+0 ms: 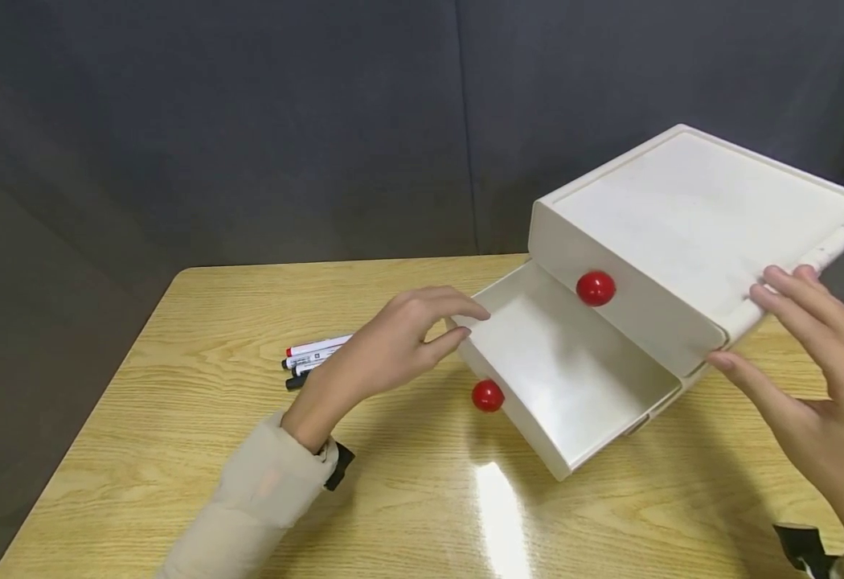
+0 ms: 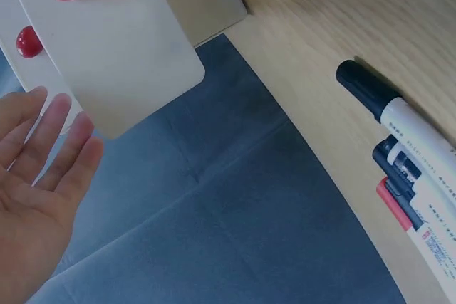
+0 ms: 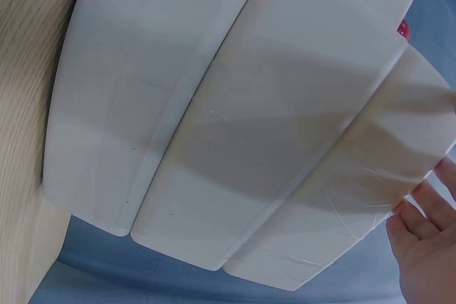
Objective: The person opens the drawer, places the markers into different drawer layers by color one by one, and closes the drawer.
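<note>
A white drawer unit point(image 1: 719, 217) with red ball knobs stands on the right of the table. Its upper drawer front, with a red knob point(image 1: 596, 288), is closed; the drawer below point(image 1: 559, 354) is pulled out, and its visible floor is bare. My left hand point(image 1: 393, 342) is at that drawer's front left corner, thumb and index finger apart; whether they touch the rim I cannot tell. In the left wrist view its fingers extend beside the drawer front point(image 2: 121, 55). My right hand point(image 1: 827, 386) rests its fingertips on the unit's top right edge, thumb near the front corner.
Several capped markers point(image 1: 313, 354) lie together on the wooden table point(image 1: 176, 418), left of the drawer unit and partly behind my left forearm. A dark curtain point(image 1: 284, 129) hangs behind the table's far edge.
</note>
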`<control>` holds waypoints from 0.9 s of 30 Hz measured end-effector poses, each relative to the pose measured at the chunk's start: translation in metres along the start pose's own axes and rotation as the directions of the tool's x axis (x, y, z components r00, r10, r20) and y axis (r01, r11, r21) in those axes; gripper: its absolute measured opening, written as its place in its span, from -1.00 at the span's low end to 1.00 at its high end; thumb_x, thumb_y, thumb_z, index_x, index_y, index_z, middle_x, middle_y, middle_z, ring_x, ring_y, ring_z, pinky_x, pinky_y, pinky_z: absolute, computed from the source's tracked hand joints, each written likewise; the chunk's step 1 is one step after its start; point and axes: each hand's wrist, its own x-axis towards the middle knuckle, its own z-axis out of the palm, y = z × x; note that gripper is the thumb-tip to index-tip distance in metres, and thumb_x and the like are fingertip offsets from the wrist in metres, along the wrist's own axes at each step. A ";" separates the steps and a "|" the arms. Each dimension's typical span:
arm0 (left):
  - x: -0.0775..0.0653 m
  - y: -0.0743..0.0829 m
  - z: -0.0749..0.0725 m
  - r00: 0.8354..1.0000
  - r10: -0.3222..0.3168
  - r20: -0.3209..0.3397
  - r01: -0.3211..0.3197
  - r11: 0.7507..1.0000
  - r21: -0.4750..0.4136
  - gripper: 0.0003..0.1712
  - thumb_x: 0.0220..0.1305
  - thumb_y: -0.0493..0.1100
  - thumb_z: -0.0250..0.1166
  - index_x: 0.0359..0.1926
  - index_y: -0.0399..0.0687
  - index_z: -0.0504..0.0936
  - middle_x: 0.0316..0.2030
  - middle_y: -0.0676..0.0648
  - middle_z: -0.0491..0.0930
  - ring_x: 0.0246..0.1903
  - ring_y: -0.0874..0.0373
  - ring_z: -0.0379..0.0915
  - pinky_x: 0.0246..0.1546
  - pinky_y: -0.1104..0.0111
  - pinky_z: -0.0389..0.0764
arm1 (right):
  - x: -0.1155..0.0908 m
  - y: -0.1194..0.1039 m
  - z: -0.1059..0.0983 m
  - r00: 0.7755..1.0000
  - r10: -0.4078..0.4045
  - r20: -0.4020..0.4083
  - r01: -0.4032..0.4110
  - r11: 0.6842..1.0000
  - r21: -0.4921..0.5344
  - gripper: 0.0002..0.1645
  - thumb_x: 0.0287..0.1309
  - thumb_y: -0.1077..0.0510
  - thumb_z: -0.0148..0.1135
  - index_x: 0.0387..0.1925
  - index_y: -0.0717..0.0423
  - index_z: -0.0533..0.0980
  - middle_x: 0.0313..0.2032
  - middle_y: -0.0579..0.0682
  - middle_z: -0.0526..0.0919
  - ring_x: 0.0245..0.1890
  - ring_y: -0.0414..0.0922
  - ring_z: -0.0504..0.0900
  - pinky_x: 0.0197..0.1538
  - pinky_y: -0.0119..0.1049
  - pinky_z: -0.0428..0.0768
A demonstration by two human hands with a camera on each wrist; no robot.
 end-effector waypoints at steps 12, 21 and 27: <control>-0.019 -0.006 0.003 0.980 0.081 -0.183 -0.089 0.995 -0.036 -0.69 0.30 -0.33 0.30 0.07 -0.13 0.68 0.04 -0.04 0.68 0.11 0.13 0.59 0.20 0.31 0.57 | 0.002 -0.002 0.001 1.000 -0.005 0.011 0.005 1.000 -0.011 -0.02 0.12 -0.41 0.23 -0.08 0.55 0.57 0.12 0.25 0.63 0.33 -0.21 0.47 0.46 -0.28 0.34; -0.033 -0.015 0.004 0.973 0.069 -0.222 -0.080 0.996 -0.041 -0.67 0.28 -0.34 0.33 0.07 -0.15 0.67 0.03 -0.04 0.69 0.09 0.14 0.59 0.17 0.30 0.60 | 0.004 -0.004 0.002 1.000 -0.004 0.003 0.004 1.000 0.006 -0.02 0.12 -0.40 0.24 -0.08 0.55 0.56 0.14 0.18 0.64 0.32 -0.23 0.48 0.46 -0.27 0.34; -0.042 -0.021 0.004 0.974 0.017 -0.227 -0.042 0.994 -0.106 -0.63 0.26 -0.30 0.36 0.10 -0.10 0.66 0.07 -0.02 0.67 0.13 0.15 0.57 0.22 0.27 0.56 | 0.002 -0.004 0.001 1.000 0.009 0.014 -0.009 1.000 -0.011 -0.01 0.11 -0.41 0.24 -0.08 0.54 0.57 0.14 0.18 0.64 0.33 -0.22 0.46 0.46 -0.30 0.34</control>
